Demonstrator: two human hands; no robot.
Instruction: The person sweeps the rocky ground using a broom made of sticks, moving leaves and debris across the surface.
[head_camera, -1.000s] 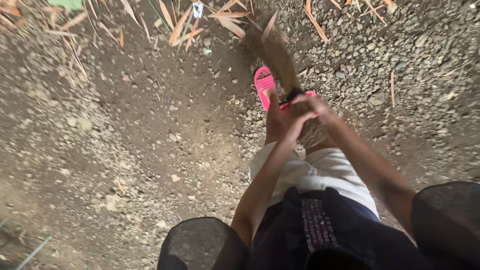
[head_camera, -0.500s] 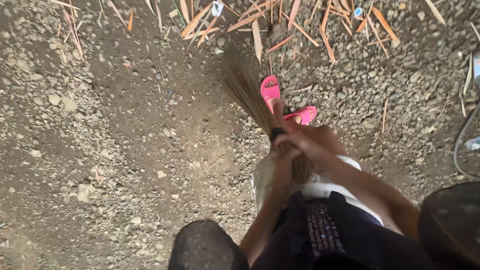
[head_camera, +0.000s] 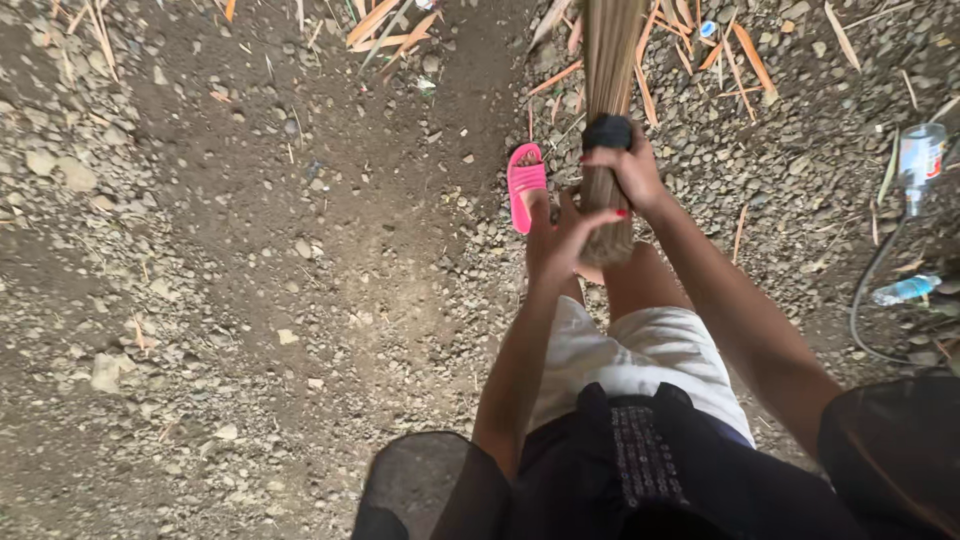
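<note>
Outdoors, we hold one stick broom (head_camera: 608, 60) upright over the gravel ground (head_camera: 250, 280), bristles pointing away from us. Our right hand (head_camera: 628, 170) is wrapped around it at the black binding (head_camera: 607, 131); our left hand (head_camera: 562, 232) presses half-curled on the butt end below. It looks light, stiff at the bound end and springy further out, so the binding seems the firm place to grip. We count one pink sandal (head_camera: 525, 185), two plastic bottles (head_camera: 918, 155) and many dry leaves (head_camera: 745, 50).
</note>
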